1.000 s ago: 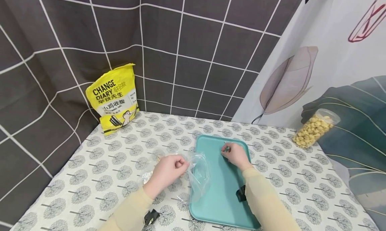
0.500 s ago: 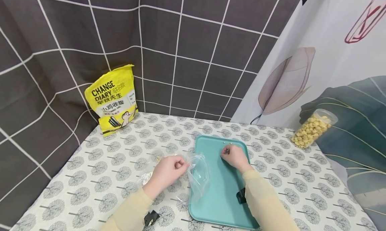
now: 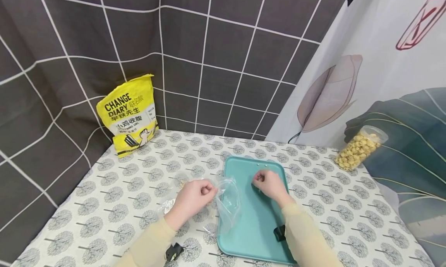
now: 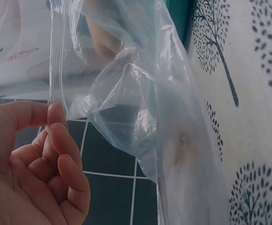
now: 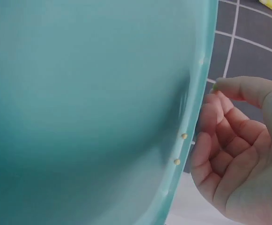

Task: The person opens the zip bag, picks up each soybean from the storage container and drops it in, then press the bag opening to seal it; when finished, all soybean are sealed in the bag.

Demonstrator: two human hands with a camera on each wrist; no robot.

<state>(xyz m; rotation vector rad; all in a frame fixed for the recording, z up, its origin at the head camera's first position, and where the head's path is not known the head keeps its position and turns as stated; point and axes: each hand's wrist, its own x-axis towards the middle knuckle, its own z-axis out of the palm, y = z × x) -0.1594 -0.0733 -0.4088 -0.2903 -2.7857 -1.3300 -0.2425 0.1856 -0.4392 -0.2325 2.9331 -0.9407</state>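
My left hand (image 3: 195,195) pinches the top edge of a clear plastic zip bag (image 3: 228,203) between thumb and forefinger. In the left wrist view the bag (image 4: 126,93) hangs with its mouth spread. My right hand (image 3: 271,185) is above the far half of the teal tray (image 3: 252,228), thumb and forefinger together. The right wrist view shows a tiny greenish grain (image 5: 214,86) at those fingertips, mostly covered. Two small pale round grains (image 5: 184,136) lie apart on the tray by its far rim.
Other clear plastic with pale bits (image 3: 181,185) lies on the cloth left of the tray, partly behind the left hand. A yellow snack bag (image 3: 130,116) stands at the back left. A clear jar of yellow pieces (image 3: 359,150) leans at the right.
My right hand has drawn slightly back from the tray's far rim, and two grains there now show clearly. The left hand keeps its pinch on the zip bag.
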